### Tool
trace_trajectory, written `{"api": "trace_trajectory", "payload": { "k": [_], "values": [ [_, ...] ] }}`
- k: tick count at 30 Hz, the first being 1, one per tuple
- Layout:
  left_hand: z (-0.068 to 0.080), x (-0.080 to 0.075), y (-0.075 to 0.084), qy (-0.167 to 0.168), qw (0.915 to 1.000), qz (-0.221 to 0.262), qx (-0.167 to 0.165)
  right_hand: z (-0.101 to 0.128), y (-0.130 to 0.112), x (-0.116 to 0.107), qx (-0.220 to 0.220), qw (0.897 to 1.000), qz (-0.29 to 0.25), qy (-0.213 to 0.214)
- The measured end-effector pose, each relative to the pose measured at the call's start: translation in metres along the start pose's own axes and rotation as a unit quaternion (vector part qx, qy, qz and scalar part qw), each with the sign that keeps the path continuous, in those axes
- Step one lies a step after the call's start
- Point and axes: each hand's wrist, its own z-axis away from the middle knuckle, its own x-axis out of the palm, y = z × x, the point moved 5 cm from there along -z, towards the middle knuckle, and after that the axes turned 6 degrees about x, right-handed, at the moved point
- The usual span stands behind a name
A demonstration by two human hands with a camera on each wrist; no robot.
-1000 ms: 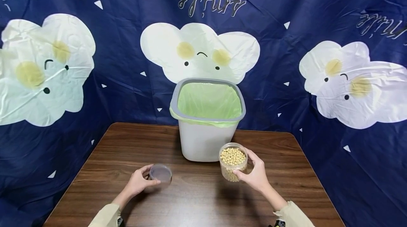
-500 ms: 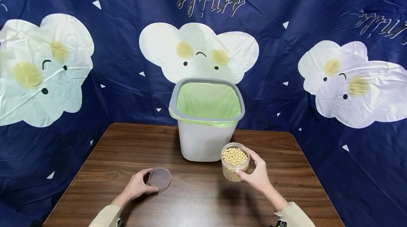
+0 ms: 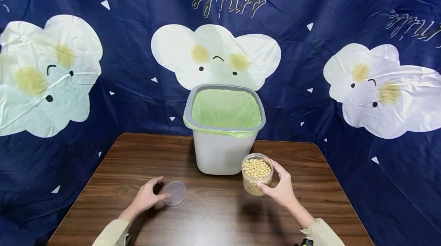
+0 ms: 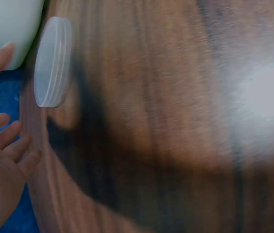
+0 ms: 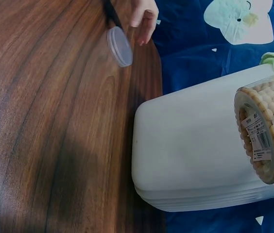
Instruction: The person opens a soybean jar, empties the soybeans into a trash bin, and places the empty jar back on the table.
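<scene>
Fingers: left hand (image 3: 146, 199) has let go of the round clear plastic lid (image 3: 174, 193); a second ago it was pinching the rim, now the fingers (image 4: 11, 141) are spread loose just beside it, thumb tip maybe brushing the edge, can't tell for sure. Right hand (image 3: 280, 189) is still wrapped round the clear plastic jar of pale yellow beans (image 3: 257, 174), held upright and open.
What changed: lid got set down flat on the bench, and the jar has drifted a bit to the right and up, near the bin's front corner. My read: lid's parked, left hand is free, jar is the thing in play now.
Backdrop: big navy cloth (image 3: 310, 46) with white cloud faces, hung all round the back and sides.
Bench: dark wood-grain top (image 3: 213, 219), glare patch in the left wrist view.
Bin: white square plastic bin with grey rim and green liner (image 3: 220, 150), at the back middle of the bench, open.
</scene>
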Motion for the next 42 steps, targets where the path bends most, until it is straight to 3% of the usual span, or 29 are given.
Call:
{"api": "trace_trajectory", "payload": {
  "k": [5,9,12,15,21,29,42],
  "values": [
    [-0.021,-0.023,0.017,0.013,0.9999,0.002,0.003,-0.001,-0.001,-0.003,-0.021,1.0,-0.015,0.006],
    [-0.045,-0.047,0.038,0.017,0.9994,-0.001,0.031,0.002,0.017,-0.006,-0.009,1.0,-0.008,-0.001],
    [-0.065,-0.065,0.059,0.025,0.998,0.001,0.058,0.002,0.019,-0.008,-0.002,1.0,-0.004,-0.003],
    [-0.083,-0.08,0.081,0.023,0.9967,0.003,0.077,0.0,0.004,-0.009,-0.005,1.0,0.003,-0.003],
    [-0.113,-0.103,0.129,-0.005,0.9938,-0.014,0.11,0.001,-0.003,-0.011,-0.007,1.0,0.011,-0.003],
    [-0.139,-0.107,0.166,-0.035,0.9855,-0.078,0.147,0.001,-0.004,-0.013,0.002,1.0,0.004,-0.008],
    [-0.152,-0.1,0.172,-0.041,0.9839,-0.104,0.14,-0.014,-0.017,-0.026,-0.035,0.999,0.023,-0.001]
  ]
}}
